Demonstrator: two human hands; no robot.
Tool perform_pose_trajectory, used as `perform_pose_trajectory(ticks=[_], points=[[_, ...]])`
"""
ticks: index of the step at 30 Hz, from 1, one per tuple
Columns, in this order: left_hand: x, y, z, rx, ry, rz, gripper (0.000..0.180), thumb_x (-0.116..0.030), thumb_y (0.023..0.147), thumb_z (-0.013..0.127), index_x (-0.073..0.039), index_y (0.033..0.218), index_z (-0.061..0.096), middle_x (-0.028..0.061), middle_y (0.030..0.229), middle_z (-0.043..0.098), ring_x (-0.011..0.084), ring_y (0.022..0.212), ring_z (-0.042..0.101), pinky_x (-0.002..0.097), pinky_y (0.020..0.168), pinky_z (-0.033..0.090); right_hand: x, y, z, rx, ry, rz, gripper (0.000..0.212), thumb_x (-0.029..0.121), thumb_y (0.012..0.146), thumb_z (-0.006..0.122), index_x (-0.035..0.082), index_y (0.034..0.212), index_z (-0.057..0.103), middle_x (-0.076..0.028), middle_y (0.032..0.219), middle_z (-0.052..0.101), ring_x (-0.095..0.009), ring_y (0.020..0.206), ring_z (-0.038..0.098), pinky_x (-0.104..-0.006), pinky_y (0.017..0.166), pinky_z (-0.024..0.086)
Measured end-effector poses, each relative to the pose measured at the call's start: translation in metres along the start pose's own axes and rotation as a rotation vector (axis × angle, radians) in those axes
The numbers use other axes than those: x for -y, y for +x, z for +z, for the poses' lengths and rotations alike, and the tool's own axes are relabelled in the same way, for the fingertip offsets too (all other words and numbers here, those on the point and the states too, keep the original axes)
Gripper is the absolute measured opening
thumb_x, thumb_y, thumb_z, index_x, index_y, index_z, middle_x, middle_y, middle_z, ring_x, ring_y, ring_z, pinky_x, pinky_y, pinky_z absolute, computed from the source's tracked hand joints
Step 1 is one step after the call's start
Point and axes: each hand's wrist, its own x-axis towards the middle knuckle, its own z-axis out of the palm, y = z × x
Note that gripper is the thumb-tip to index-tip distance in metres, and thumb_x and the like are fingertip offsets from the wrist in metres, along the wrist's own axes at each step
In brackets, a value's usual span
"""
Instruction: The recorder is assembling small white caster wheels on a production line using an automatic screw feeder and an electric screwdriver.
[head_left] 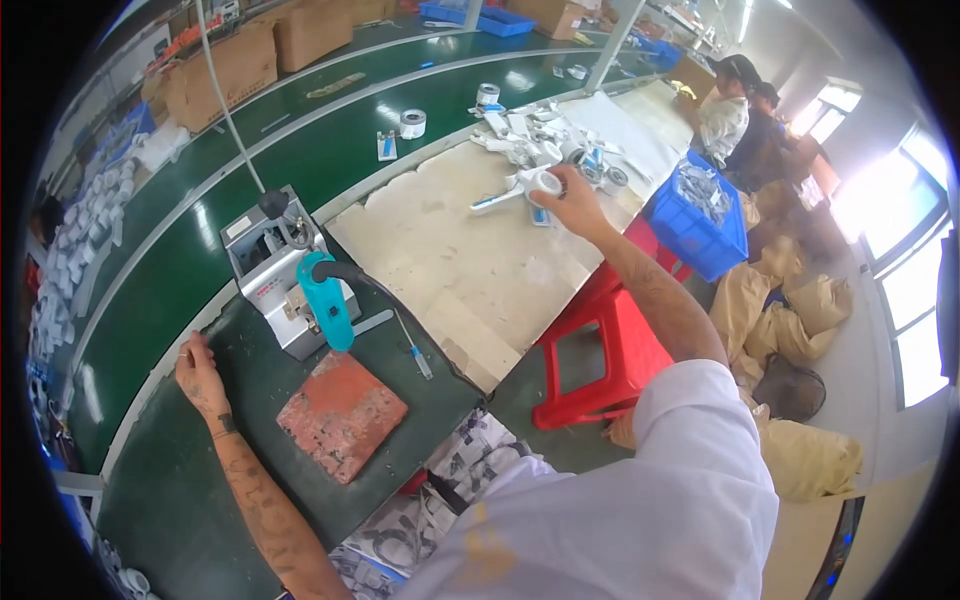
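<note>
Out over the far part of the pale board, my right hand (578, 207) is closed on a white plastic part (540, 184) with a round ring-like head and a long arm pointing left. Just beyond it lies a heap of similar white parts (520, 137). My left hand (200, 378) rests at the left edge of the dark green bench, fingers loosely curled, with nothing visible in them. Between my hands stand a metal bench machine (275, 285) and a teal handheld tool (326, 300) with a black cable. A worn reddish square pad (342, 415) lies on the bench.
A small screwdriver (418, 358) lies beside the machine. Past the board runs a green conveyor (350, 165) carrying white rolls (412, 124). A red stool (600, 350) and a blue crate (700, 225) of bagged parts stand at right. Co-workers (725, 115) sit farther back.
</note>
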Motion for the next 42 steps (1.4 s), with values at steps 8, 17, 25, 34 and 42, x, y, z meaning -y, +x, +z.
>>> perform_pose_trajectory(ticks=[8,17,25,34,42], points=[[-0.032,-0.014,0.001,0.106,0.149,0.084,0.038,-0.037,0.106,0.064,-0.001,0.096,0.072,0.0068,0.078,0.066,0.0145,0.074,0.06,0.0302,0.071,0.049,0.004,0.073,0.066,-0.097,-0.19,-0.371,0.046,0.022,0.086,0.074,0.007,0.129,0.064,-0.021,0.124,0.06,-0.042,0.122,0.053,-0.049,0.109,0.044],[-0.033,-0.015,0.013,-0.047,0.215,0.198,0.033,-0.025,0.101,0.068,0.001,0.081,0.066,0.0173,0.067,0.06,0.0237,0.058,0.053,0.0397,0.059,0.045,0.026,0.209,0.219,-0.126,-0.199,-0.482,0.066,0.042,0.094,0.073,0.0,0.142,0.058,-0.026,0.135,0.062,-0.045,0.129,0.055,-0.052,0.111,0.044],[-0.056,-0.024,0.01,-0.111,0.201,0.085,0.031,-0.028,0.098,0.068,0.001,0.087,0.074,0.0228,0.078,0.072,0.0391,0.073,0.072,0.0454,0.073,0.056,0.045,0.256,0.259,0.031,-0.195,-0.2,0.066,0.039,0.088,0.076,0.015,0.147,0.057,-0.025,0.142,0.051,-0.045,0.126,0.058,-0.0528,0.106,0.051],[-0.025,0.0,-0.006,-0.004,0.159,0.009,0.04,-0.037,0.104,0.066,0.001,0.097,0.076,0.008,0.076,0.071,0.0155,0.069,0.065,0.0323,0.068,0.052,0.059,0.243,0.17,-0.025,-0.147,-0.131,0.066,0.049,0.081,0.081,-0.001,0.123,0.071,-0.026,0.126,0.069,-0.044,0.12,0.064,-0.0459,0.104,0.051],[-0.025,-0.017,-0.005,0.015,0.085,-0.046,0.04,-0.039,0.103,0.065,-0.001,0.101,0.077,0.005,0.076,0.069,0.0136,0.07,0.064,0.03,0.068,0.051,0.043,0.141,0.068,0.226,-0.327,-0.038,0.07,0.05,0.084,0.081,-0.003,0.127,0.067,-0.027,0.121,0.072,-0.038,0.113,0.07,-0.044,0.098,0.054]])
